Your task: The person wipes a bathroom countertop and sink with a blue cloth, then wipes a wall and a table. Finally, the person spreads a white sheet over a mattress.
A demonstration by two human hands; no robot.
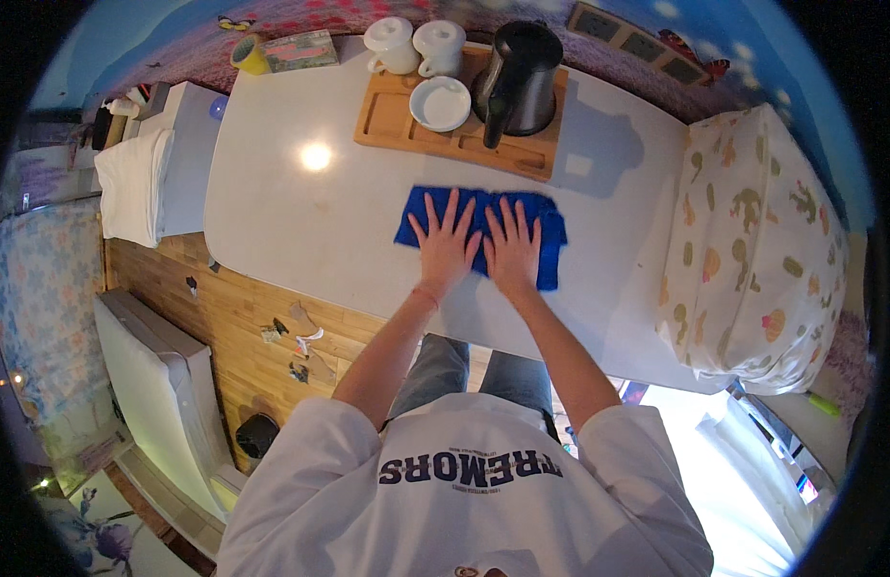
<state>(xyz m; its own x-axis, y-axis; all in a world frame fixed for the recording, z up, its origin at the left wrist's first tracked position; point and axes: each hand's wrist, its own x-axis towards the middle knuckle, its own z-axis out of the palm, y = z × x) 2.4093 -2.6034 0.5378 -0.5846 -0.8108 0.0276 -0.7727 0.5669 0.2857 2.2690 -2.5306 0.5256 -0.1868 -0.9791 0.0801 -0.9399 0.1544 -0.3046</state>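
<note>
A folded blue cloth (pixel 551 216) lies flat on the white table (pixel 308 231) in front of me. My left hand (pixel 445 245) rests palm down on its left half, fingers spread. On the right half, my right hand (pixel 513 249) presses flat with its fingers apart, the two thumbs close together. Neither hand grips the cloth. Beyond it, a wooden tray (pixel 459 153) holds a dark electric kettle (pixel 520 79), a small white bowl (pixel 440 104) and two lidded white mugs, one at the left (pixel 391 45) and one beside it (pixel 440 47).
A yellow cup (pixel 250 55) and a flat box (pixel 300 50) stand at the back left. On the right is a large cactus-print fabric cover (pixel 755 252). Folded white cloth (pixel 131 187) lies left of the table. Small scraps lie on the wooden floor near a dark bin (pixel 257 435).
</note>
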